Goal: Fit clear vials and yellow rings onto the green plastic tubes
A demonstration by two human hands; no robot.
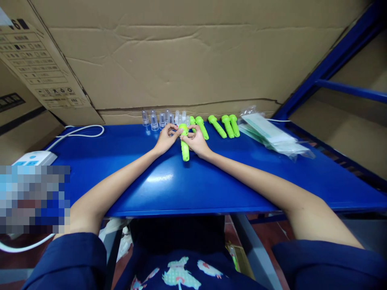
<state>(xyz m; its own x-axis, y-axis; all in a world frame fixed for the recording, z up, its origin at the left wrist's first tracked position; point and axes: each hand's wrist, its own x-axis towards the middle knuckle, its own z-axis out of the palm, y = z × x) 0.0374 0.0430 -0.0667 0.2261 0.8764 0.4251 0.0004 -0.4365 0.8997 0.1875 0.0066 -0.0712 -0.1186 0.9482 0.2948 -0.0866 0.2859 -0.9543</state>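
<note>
A bright green plastic part with a wide head stands nearly upright on the blue table. My left hand pinches its head from the left, fingers closed on it. From the right, my right hand grips the same green part near the top. Just behind my hands stand several small clear plastic caps in a row. More green parts of the same kind lie on the table to the right of my hands.
Clear plastic bags with flat white contents lie at the right of the table. A white power strip with its white cable sits at the left edge. Cardboard boxes wall the back. A blue shelf frame rises at the right.
</note>
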